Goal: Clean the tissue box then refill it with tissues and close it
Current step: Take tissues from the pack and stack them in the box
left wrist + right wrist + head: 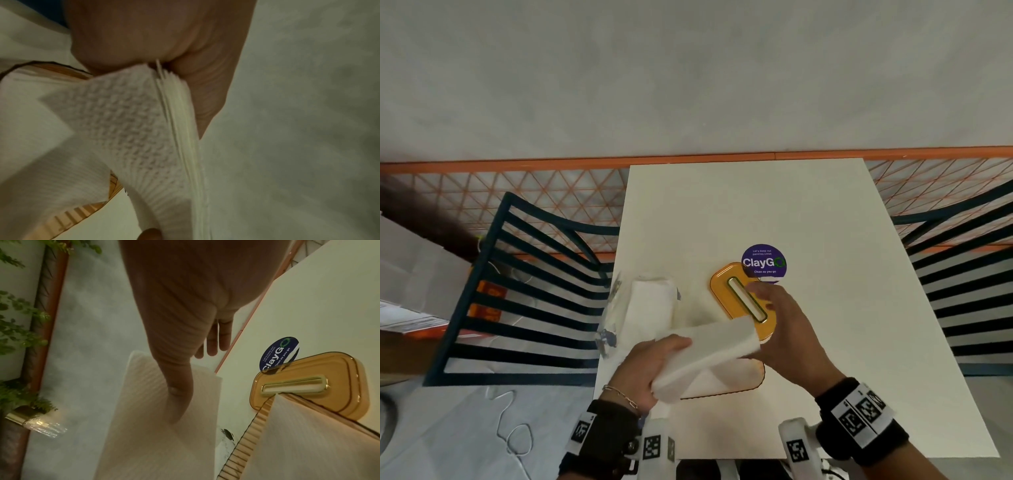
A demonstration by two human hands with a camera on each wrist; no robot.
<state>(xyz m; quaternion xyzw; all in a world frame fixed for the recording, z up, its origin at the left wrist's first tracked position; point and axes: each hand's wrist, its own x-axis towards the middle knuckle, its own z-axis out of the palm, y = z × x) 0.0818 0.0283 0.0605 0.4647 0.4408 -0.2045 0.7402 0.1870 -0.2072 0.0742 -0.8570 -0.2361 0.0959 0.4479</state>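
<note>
A thick white tissue stack (709, 346) hangs slanted just above the open amber tissue box (758, 375), which has white tissue inside. My left hand (654, 363) grips the stack's near end; the left wrist view shows the stack's (127, 121) edges pinched in the left hand (156, 40) over the ribbed box wall (59, 224). My right hand (777, 325) holds the far end, thumb on one face of the stack (164, 434) and fingers (218, 340) behind it. The orange slotted lid (743, 301) lies flat beyond the box.
A plastic-wrapped tissue pack (650, 305) lies at the table's left edge. A purple round sticker (763, 262) sits past the lid. Dark slatted chairs stand left (517, 291) and right (969, 274) of the white table (825, 212). A thin cable (513, 431) lies on the floor.
</note>
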